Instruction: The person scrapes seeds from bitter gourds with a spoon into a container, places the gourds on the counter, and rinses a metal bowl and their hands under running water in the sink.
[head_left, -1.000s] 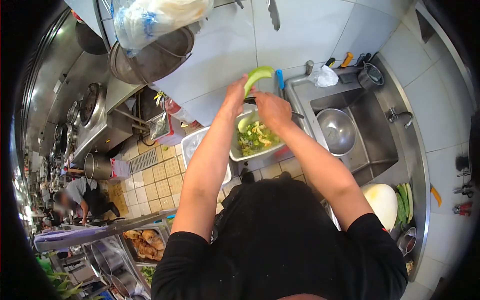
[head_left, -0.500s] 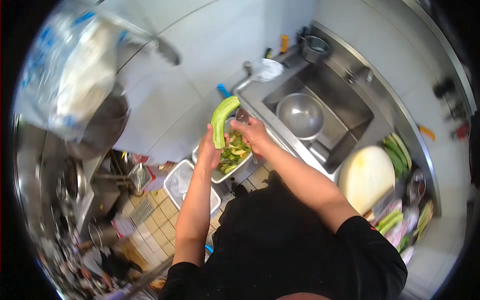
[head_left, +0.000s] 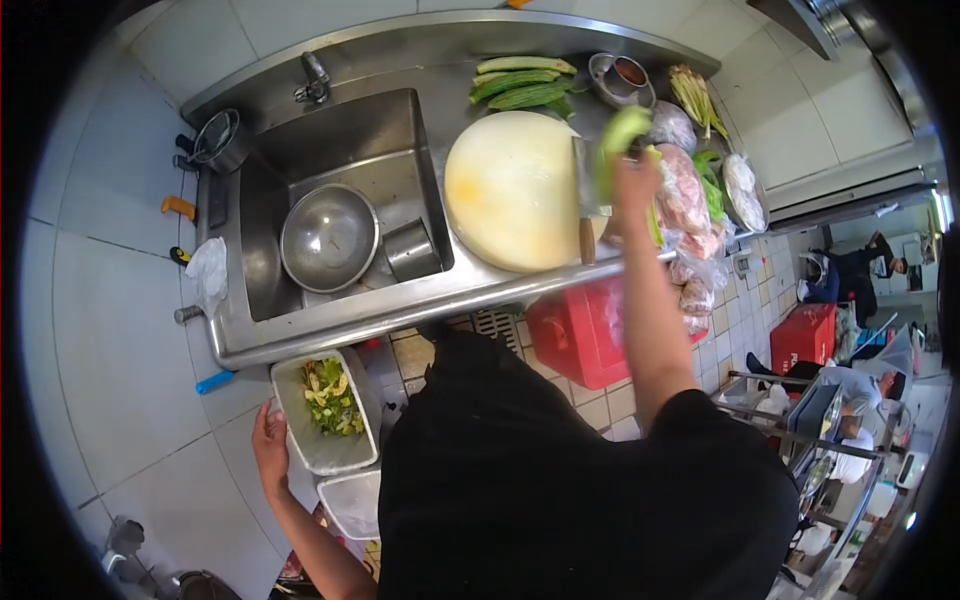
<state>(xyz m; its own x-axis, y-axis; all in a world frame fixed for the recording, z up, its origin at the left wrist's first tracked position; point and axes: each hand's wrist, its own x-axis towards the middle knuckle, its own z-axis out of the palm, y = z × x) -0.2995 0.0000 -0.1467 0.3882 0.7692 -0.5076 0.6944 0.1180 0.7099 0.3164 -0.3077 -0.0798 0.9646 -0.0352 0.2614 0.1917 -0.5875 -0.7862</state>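
My right hand point(head_left: 637, 190) is closed around a pale green, curved peeled luffa point(head_left: 622, 138), blurred by motion, over the right side of the counter. Below and left of it, a cleaver point(head_left: 586, 180) with a wooden handle lies on the round white cutting board point(head_left: 505, 195). Several dark green, ridged luffas point(head_left: 525, 92) rest behind the board, with a pale one at the back. Low on the left, my left hand point(head_left: 269, 440) is empty with its fingers apart, beside a white bin point(head_left: 292, 405) holding green and yellow scraps point(head_left: 335, 400).
A steel bowl point(head_left: 328, 240) and a steel pot point(head_left: 408, 250) sit in the sink point(head_left: 270, 170). Bagged meat point(head_left: 683, 190) and greens crowd the counter's right end. A red crate point(head_left: 570, 335) stands beneath the counter. Other people point(head_left: 860, 390) are farther right.
My view has turned right. The peeled luffa has passed from my left hand to my right and moved from above the bin to the counter. The small dark item in my right hand is out of sight.
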